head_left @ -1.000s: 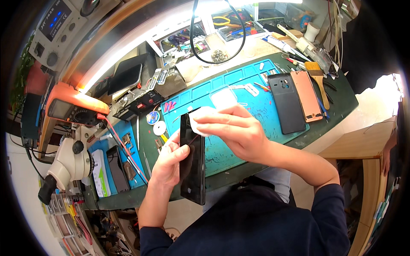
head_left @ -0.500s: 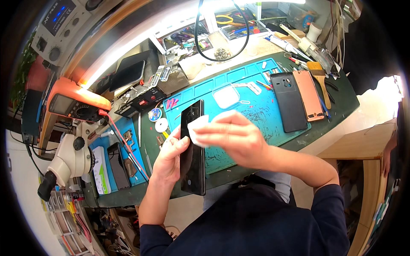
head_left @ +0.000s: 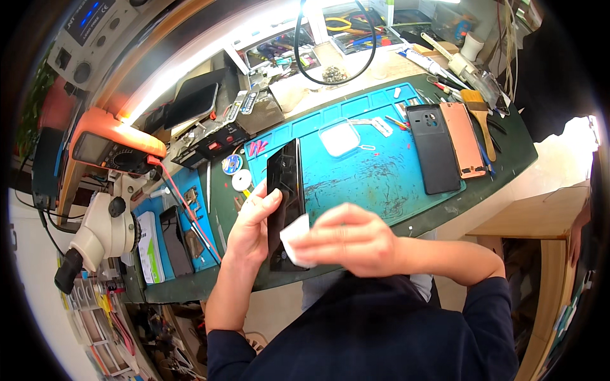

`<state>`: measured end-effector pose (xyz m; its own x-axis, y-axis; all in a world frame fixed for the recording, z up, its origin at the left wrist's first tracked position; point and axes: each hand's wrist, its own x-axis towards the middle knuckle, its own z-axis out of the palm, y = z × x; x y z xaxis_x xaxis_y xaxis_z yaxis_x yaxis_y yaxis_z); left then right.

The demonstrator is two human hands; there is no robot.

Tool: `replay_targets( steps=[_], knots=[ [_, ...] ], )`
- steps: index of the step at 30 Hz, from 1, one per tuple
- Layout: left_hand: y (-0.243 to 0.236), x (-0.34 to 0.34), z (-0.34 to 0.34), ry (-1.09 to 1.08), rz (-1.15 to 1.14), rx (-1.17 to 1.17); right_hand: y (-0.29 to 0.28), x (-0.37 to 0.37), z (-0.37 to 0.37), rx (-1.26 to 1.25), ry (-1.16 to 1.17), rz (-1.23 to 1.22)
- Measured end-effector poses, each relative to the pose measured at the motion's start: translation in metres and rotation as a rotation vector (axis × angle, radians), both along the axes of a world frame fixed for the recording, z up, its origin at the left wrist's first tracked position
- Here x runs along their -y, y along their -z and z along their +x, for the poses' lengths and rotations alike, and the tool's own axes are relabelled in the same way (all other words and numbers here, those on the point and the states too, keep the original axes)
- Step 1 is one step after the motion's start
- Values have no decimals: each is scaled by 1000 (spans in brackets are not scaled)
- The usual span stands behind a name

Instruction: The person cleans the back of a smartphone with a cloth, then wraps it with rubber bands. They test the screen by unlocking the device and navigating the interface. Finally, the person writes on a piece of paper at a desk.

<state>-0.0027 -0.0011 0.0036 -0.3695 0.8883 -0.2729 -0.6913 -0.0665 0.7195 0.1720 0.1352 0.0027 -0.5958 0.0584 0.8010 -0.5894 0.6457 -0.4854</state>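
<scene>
A black smartphone (head_left: pixel 285 174) with a glossy face is held up above the bench's front edge. My left hand (head_left: pixel 253 222) grips it along its left side, thumb lying on the glossy face. In my right hand (head_left: pixel 352 241) a folded white wipe (head_left: pixel 294 240) is pinched between the fingers. The wipe rests against the lower part of the phone and hides some of it. Beyond the phone lies a blue repair mat (head_left: pixel 343 184), bearing a small clear dish (head_left: pixel 339 138) and a SIM eject pin (head_left: pixel 366 148).
To the right lie a black phone back cover (head_left: pixel 434 152), a copper-coloured panel (head_left: pixel 462 136) and a wooden-handled brush (head_left: pixel 478 114). At left stand an orange multimeter (head_left: pixel 105 147) with leads and a white microscope part (head_left: pixel 101 232). Another phone (head_left: pixel 176 238) lies nearby.
My right hand has moved the white wipe from the phone's upper middle down toward its lower end. My left hand still holds the phone, which has shifted slightly upward in view.
</scene>
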Motion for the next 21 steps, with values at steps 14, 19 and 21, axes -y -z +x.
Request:
replay_targets(
  steps=[14,19,21],
  knots=[
    [0,-7,5,-211,-141,-101,-4,-4,36,223,85,-344],
    [-4,-10,16,-308,-156,-148,-6,-13,35,269,270,-1072],
    [-4,-12,21,-328,-171,-129,-3,-13,37,224,425,-689]
  ],
)
